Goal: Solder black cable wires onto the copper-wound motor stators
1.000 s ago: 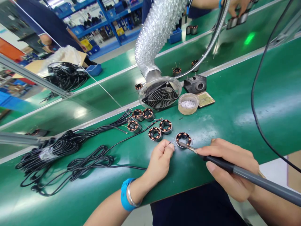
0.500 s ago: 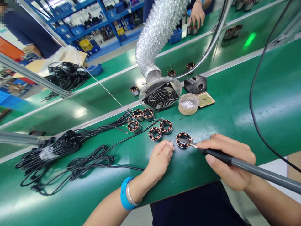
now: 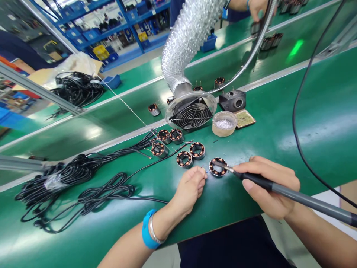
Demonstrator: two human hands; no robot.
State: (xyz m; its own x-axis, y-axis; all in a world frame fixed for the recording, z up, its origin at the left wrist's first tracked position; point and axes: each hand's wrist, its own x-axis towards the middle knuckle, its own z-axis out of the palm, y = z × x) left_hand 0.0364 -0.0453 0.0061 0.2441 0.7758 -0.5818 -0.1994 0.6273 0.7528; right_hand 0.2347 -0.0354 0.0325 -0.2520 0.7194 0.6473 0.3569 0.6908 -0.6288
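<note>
We hold a long grey soldering iron with a black grip in our right hand, fingers wrapped around the grip like a pen, its thin metal tip reaching left from our fingertips to the rim of a round stator ring wound with copper coils. That ring lies flat on the green bench mat, between the fingertips of both hands. Our left hand, curled into a loose fist with thumb and forefinger pinched together, rests on the mat just left of the ring; what the pinch grips is too small to tell. A blue wristband sits on that wrist. Just beyond our left fingertips lie two more copper-wound rings. Farther out stands a round wire-grilled extraction fan, with a shallow round dish of silvery bits beside it. Well left of our left hand lie bundles of black cable.
</note>
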